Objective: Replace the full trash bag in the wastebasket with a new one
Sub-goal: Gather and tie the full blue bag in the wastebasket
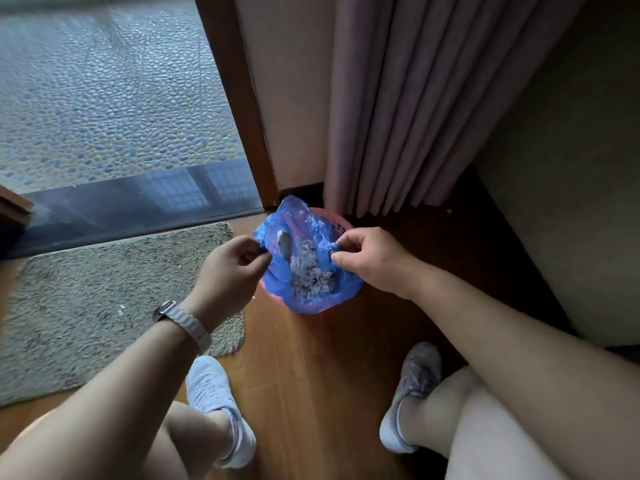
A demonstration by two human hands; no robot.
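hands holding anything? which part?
Both hold the blue trash bag by its top edge: left hand pinches the left side, right hand the right side.

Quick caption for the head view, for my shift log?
Left hand and right hand pinch opposite edges of the full blue trash bag in the pink wastebasket, beside a curtain.

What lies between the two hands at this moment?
In the head view, the open mouth of the blue trash bag lies between the left hand and right hand, showing grey-white shredded scraps. Each hand pinches a bag edge.
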